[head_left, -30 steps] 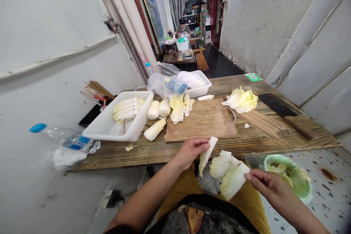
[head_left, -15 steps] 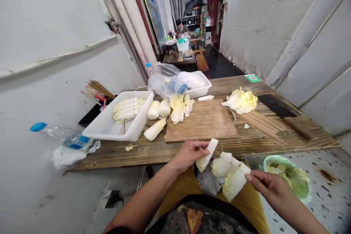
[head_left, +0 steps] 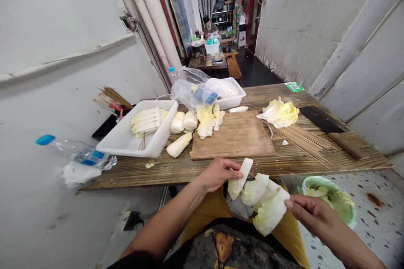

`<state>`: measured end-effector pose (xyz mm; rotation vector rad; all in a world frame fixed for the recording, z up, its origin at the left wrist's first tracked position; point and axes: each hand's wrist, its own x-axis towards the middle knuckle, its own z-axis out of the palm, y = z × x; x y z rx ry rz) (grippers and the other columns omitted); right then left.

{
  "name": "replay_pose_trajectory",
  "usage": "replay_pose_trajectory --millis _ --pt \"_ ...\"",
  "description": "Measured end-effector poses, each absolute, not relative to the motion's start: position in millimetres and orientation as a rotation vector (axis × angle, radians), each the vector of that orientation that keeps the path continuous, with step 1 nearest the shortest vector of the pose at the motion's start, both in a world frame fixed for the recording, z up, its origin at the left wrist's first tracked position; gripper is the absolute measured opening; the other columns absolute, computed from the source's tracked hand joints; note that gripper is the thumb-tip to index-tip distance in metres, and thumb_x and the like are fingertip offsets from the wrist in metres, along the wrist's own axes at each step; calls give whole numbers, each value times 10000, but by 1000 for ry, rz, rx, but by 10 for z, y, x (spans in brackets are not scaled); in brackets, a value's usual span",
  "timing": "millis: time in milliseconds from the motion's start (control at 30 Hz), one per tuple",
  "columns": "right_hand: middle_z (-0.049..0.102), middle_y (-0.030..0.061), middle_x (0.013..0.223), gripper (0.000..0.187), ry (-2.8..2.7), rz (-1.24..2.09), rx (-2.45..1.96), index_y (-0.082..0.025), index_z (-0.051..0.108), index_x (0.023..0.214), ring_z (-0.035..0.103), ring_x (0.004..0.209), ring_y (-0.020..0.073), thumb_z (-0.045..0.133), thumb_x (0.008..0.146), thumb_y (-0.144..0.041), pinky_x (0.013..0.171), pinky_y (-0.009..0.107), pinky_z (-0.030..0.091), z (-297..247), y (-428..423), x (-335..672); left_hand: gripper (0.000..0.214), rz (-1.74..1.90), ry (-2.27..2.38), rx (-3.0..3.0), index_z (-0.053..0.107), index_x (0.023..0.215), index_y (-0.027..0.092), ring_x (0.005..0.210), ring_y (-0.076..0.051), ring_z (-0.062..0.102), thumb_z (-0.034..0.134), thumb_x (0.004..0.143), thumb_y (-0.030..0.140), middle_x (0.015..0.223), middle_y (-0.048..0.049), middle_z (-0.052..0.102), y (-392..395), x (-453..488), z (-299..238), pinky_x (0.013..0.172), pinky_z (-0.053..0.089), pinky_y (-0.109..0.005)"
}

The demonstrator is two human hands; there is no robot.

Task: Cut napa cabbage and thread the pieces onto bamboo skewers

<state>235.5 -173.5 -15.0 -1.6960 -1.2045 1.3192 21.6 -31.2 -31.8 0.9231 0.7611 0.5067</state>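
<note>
My left hand (head_left: pixel 221 174) pinches a white-stemmed cabbage leaf piece (head_left: pixel 240 180) just in front of the table edge. A bit of thin skewer shows between that piece and the neighbouring cabbage leaves (head_left: pixel 271 206). At the outer right edge of these leaves, my right hand (head_left: pixel 311 212) grips them between thumb and fingers. Both hands are closed and hold the leaves over my lap. Beyond them lies a wooden cutting board (head_left: pixel 233 141), with loose yellow leaves (head_left: pixel 208 121) on its left corner.
A white tray (head_left: pixel 110 145) holds skewered cabbage. Cabbage hearts (head_left: pixel 178 145) lie beside it. At right are leaves (head_left: pixel 279 112), bamboo skewers (head_left: pixel 306 145) and a cleaver (head_left: pixel 322 119). A green-lined bin (head_left: pixel 344 208) stands on the floor. A person (head_left: pixel 210 27) sits far back.
Both hands hold nearly the same pose; the leaves at the right have tilted slightly and hang a little lower. The whole view has shifted slightly.
</note>
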Motion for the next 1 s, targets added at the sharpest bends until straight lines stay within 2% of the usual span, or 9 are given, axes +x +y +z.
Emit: replay_pose_trajectory --millis 200,467,533,600,667,733,800,1000 --pt "333 -53 543 454 -1266 1436 -1710 -193 613 670 197 479 75 515 768 -626 384 199 189 -182 -1733 2425 346 449 744 903 744 718 119 606 -125 590 870 431 265 700 -62 714 -297 214 -338 669 458 -260" --pt "303 -65 529 494 -1178 1440 -1683 -186 604 616 174 473 67 534 738 -660 387 193 197 -202 -1753 2398 357 409 746 1007 748 735 124 609 -144 603 862 446 301 725 -76 723 -290 187 -294 679 474 -286" --pt "337 -64 521 473 -1190 1479 -1665 -186 607 631 213 463 64 540 751 -639 392 187 222 -203 -1750 2407 339 415 729 998 747 733 128 615 -142 606 858 459 294 726 -70 723 -294 186 -280 675 473 -278" --pt "445 -52 542 429 -1214 1508 -1619 -194 635 681 323 474 71 551 766 -606 427 182 298 -198 -1752 2422 314 421 707 985 747 729 131 622 -137 606 853 475 284 729 -66 723 -299 183 -266 665 470 -263" --pt "583 -26 646 383 -1254 1496 -1580 -208 666 744 478 577 108 548 789 -569 534 196 398 -189 -1763 2430 292 418 693 983 748 718 133 623 -133 604 850 484 275 727 -66 723 -302 174 -248 656 466 -251" --pt "653 -5 769 348 -1301 1459 -1572 -222 682 790 563 729 164 538 809 -538 664 232 449 -181 -1779 2424 281 407 692 1000 750 707 134 620 -134 604 849 486 276 725 -70 723 -310 164 -224 651 464 -250" --pt "663 3 796 331 -1347 1433 -1580 -232 687 815 581 791 199 524 822 -519 730 267 464 -177 -1796 2405 282 387 694 1031 752 711 135 622 -144 608 844 494 291 733 -77 724 -328 159 -197 650 465 -260" --pt "663 6 741 288 -1381 1385 -1594 -238 695 785 605 759 209 546 814 -483 703 265 495 -131 -1828 2391 302 312 678 1112 755 743 138 589 -151 598 833 510 314 717 -72 720 -387 171 -160 617 463 -267"
